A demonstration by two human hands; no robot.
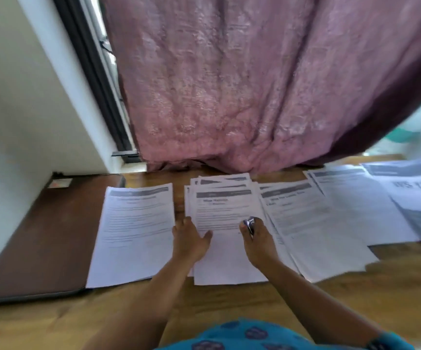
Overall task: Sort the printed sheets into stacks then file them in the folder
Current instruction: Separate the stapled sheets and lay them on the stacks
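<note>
Both hands are down on the middle stack of printed sheets point(226, 215) on the wooden table point(355, 294). Left hand point(188, 239) lies flat with fingers straight along the stack's left edge. Right hand point(257, 242) rests on the right side, pinching a small shiny thing point(250, 223), too blurry to name. The brown folder point(45, 233) lies closed at far left, with another stack point(135, 231) just beside it.

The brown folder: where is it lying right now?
In the head view the brown folder lies closed at the table's left edge, against the white wall, with the leftmost stack of sheets overlapping its right side.
</note>
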